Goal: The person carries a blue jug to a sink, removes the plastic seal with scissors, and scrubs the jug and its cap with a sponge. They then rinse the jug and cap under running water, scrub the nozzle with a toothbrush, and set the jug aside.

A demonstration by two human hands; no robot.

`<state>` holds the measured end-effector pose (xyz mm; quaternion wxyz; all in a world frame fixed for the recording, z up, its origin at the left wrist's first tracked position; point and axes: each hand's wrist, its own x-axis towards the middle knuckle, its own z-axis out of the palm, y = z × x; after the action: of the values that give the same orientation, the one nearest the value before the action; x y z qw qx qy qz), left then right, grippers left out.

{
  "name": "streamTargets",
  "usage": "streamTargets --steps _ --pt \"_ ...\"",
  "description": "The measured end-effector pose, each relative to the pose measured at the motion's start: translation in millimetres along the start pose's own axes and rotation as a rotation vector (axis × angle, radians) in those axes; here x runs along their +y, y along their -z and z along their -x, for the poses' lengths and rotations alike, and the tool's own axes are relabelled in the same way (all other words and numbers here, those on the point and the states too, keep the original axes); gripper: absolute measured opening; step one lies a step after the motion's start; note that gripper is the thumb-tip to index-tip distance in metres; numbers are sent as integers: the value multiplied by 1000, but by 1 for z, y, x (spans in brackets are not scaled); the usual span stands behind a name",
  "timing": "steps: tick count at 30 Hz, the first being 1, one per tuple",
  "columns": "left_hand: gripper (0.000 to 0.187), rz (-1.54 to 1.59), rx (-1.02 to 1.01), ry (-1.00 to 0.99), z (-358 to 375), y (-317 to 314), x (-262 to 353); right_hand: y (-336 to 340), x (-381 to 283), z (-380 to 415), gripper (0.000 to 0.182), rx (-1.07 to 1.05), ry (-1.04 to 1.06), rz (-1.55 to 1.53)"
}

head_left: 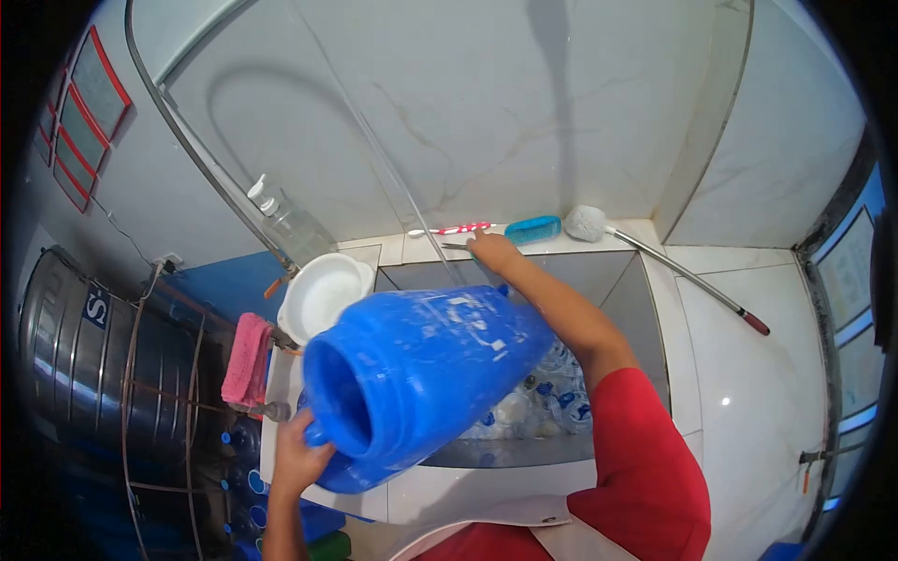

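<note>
A large blue plastic container [440, 346] lies tilted over the sink, its round mouth facing left. My left hand [297, 455] is wrapped round a handle beside the mouth. Beyond the container, my right hand [491, 252] reaches to the back ledge with its fingers closed at a thin dark tool [456, 247]. Just behind those fingers lies a red and white toothbrush [463, 229], and a blue brush [533, 229] is to their right. Below the container, the sink [636, 327] holds clear bottles with blue parts [552, 402], partly hidden.
A white basin [323, 294] and a clear pump bottle [295, 229] stand at the left. A pink cloth [246, 360] hangs near the tap. The long-handled white brush [692, 276] rests on the right ledge. A metal tank [103, 374] is far left.
</note>
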<state>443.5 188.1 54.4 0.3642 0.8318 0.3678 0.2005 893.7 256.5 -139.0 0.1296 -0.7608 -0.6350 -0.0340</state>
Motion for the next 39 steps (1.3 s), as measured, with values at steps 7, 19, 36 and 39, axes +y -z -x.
streamTargets --steps 7,19,36,39 --pt "24 175 458 365 71 67 -31 5 -3 -28 13 67 50 0" --pt "19 -187 938 238 186 88 -130 -30 -24 -57 15 272 -86 77" --pt "21 -466 1035 47 198 121 -123 10 -234 -90 18 -100 426 -250" --pt "21 -505 1032 5 195 124 -117 64 -225 -63 18 -169 435 -439"
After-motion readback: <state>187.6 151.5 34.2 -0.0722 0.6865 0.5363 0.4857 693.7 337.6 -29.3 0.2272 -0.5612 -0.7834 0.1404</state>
